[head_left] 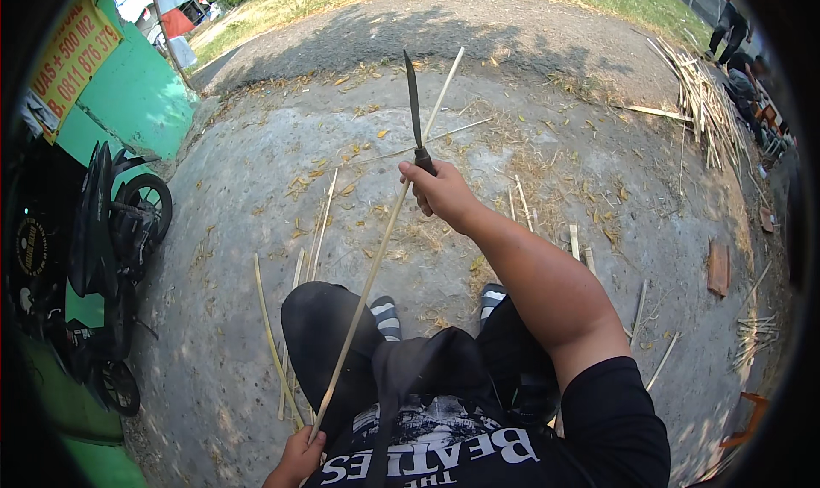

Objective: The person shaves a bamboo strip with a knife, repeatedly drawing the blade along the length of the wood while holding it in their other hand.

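Note:
A long, thin bamboo strip [366, 293] slants from my lap up past the knife. Low at the left, my left hand [297, 456] is closed round its near end. My right hand [439, 194], arm stretched forward, grips the dark handle of a knife [413, 103] whose blade points away from me. The strip runs by the thumb of that hand and crosses behind or beside the handle; whether the blade touches it I cannot tell. Beside my left knee, loose bamboo strips [273, 343] lie on the ground.
A black motorcycle [107, 232] stands at the left by a green wall [145, 86]. A large pile of bamboo strips [705, 103] lies at the far right, near people. A brown wooden block [718, 267] and a small bundle of sticks [755, 338] rest at the right.

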Motion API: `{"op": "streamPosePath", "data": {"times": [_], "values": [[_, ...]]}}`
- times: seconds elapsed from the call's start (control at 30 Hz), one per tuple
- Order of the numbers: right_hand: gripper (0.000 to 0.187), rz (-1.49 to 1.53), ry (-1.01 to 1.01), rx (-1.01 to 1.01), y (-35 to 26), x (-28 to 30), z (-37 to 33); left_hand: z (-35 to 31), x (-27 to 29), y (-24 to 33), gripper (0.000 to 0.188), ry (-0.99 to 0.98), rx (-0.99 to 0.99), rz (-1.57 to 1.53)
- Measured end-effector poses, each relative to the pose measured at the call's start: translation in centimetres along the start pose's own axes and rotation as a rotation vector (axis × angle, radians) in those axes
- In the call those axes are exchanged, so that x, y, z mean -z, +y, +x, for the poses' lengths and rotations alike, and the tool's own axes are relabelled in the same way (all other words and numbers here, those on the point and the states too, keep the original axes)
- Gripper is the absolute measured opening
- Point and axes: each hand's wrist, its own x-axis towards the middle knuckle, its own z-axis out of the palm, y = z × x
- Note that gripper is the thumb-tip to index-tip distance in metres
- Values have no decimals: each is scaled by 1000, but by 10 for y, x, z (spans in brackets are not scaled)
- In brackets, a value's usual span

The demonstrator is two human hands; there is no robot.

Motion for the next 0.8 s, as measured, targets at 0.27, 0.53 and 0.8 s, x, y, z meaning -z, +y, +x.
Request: {"op": "streamPosePath", "data": {"times": [0.27,0.53,0.8], "values": [[38,-342,27,-47,10,-7,7,44,-4,19,38,73,-80,-202],[63,-922,-636,66,-2,-33,-29,64,0,49,42,16,33,-380],[46,-1030,-649,142,21,-37,-21,82,17,57,44,16,88,-516]]}}
